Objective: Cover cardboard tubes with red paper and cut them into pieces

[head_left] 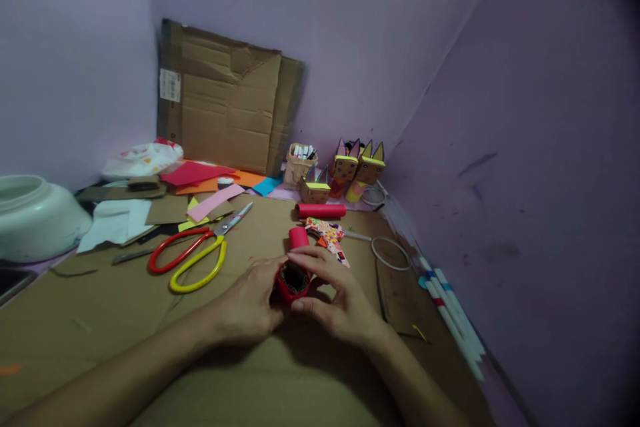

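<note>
Between my two hands is a red paper-covered tube [293,295], its open end tilted up toward me and showing a brown ridged inside. My left hand [255,297] is closed around the tube's left side. From the right, my right hand [340,293] grips it with the thumb low and the fingers over the top. Just beyond lies a short red roll [299,237], partly hidden by my fingers. A longer red tube [320,211] rests farther back. Scissors [220,238] with one red and one yellow handle lie spread to the left. A flower-patterned piece [325,232] sits beyond my right hand.
Coloured paper sheets [200,175] and scraps cover the back left, near a white pot [40,220]. Decorated box figures [353,170] and a cup of pens [300,163] stand at the back. White tubes [457,320] line the right wall. Flattened cardboard [225,100] leans behind.
</note>
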Motion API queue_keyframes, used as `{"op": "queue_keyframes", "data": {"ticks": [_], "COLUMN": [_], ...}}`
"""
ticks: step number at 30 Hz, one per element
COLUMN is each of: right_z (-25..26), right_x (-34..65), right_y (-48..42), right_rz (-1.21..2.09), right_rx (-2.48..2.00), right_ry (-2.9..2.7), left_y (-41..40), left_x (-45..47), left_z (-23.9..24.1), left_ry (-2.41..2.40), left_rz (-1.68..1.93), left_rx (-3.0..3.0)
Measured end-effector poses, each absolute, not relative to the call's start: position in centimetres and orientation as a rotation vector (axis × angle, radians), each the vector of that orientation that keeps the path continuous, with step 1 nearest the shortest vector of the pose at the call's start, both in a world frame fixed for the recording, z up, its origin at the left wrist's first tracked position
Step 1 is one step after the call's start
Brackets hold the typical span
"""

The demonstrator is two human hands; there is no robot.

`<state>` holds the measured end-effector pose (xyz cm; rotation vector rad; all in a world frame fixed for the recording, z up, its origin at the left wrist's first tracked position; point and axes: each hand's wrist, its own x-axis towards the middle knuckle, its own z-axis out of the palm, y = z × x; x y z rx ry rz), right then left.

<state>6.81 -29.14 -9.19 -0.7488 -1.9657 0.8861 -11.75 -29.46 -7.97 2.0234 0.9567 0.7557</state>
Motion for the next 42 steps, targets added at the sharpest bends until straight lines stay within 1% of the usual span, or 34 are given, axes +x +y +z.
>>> {"op": "queue_keyframes", "data": {"ticks": [5,14,24,31,34,38,42], "right_z": [-9.1,-9.1,-9.5,-9.2,-9.0,-8.9,-8.9], "right_x": [6.6,6.3,6.1,6.3,6.2,6.0,5.6], "right_y": [-29.2,-29.4,-29.5,-29.7,-29.6,-29.8,-30.1], "right_rz": [0.817,0.72,0.779,0.995,0.94,0.868,0.875], "right_rx": [-0.765,-0.737,-0.805,-0.86,-0.833,-0.815,-0.882], "right_ry": [-1.92,-1.894,-1.846,-1.827,-1.866,-1.876,-1.806], "left_y": [-29.7,-29.4,-29.4,-29.6,-29.6,-29.5,-29.5], "left_x": [-11.7,-11.5,-11.2,-11.3,-11.6,-11.9,-11.7], "left_z": [-8.0,-8.7,-9.2,-6.6,-5.9,-6.4,-7.3], "left_ry": [1.022,0.996,0.967,0.902,0.871,0.863,0.885], "left_rz": [0.749,0.781,0.82,0.731,0.668,0.633,0.711], "left_rx": [1.93,1.998,1.95,1.769,1.744,1.775,1.762]}}
